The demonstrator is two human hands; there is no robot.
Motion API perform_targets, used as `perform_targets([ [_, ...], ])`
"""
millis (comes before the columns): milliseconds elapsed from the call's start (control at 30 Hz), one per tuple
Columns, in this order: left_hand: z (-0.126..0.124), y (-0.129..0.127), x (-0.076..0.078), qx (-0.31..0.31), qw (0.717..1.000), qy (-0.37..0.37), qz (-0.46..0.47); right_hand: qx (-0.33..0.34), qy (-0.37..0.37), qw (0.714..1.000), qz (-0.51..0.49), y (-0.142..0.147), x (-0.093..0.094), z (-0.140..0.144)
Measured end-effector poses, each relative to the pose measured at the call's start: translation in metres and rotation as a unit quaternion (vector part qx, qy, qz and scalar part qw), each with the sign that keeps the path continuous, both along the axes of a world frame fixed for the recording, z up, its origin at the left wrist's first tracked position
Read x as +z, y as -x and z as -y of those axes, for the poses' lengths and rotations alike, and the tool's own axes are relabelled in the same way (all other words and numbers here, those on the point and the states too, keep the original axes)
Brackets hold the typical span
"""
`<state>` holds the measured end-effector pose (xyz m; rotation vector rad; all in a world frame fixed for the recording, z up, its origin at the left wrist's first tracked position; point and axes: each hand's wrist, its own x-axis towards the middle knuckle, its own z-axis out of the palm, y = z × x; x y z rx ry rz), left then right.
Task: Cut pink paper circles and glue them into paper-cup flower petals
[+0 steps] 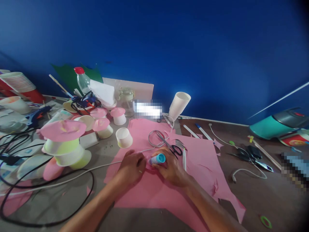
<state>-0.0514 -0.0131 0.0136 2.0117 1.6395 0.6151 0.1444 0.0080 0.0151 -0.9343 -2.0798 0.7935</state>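
Note:
My right hand grips a glue stick with a turquoise end, held low over a large pink paper sheet. My left hand presses its fingers down on the pink paper right beside the glue stick's tip. What lies under the fingers is hidden. Black-handled scissors and a white pen lie on the sheet just beyond my right hand.
Paper cups topped with pink discs stand at left among black cables and a blue glue gun. A cup stack leans at the back. A single cup, a wire ring and a teal appliance surround the sheet.

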Motion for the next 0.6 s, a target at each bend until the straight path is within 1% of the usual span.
perform_targets([
  [133,-0.002,0.001,-0.001,-0.002,0.999,0.033,0.015,0.066,0.055,0.996,-0.021,-0.001,0.007,0.001],
  [233,-0.003,0.001,0.001,0.000,0.998,0.056,0.023,0.089,0.075,0.993,-0.028,-0.004,0.010,-0.001],
  [300,-0.004,0.001,0.001,0.006,0.997,0.067,0.023,0.086,0.076,0.993,-0.024,-0.005,0.010,-0.003],
  [367,-0.004,0.002,0.001,0.010,0.997,0.077,0.018,0.075,0.063,0.995,-0.016,-0.004,0.008,-0.004],
  [500,-0.005,0.002,0.000,0.016,0.996,0.087,0.006,0.029,0.020,0.999,0.000,0.000,0.001,-0.002],
  [600,-0.005,0.000,0.001,0.023,0.996,0.085,0.005,0.012,0.009,1.000,0.005,0.001,-0.002,-0.001],
])
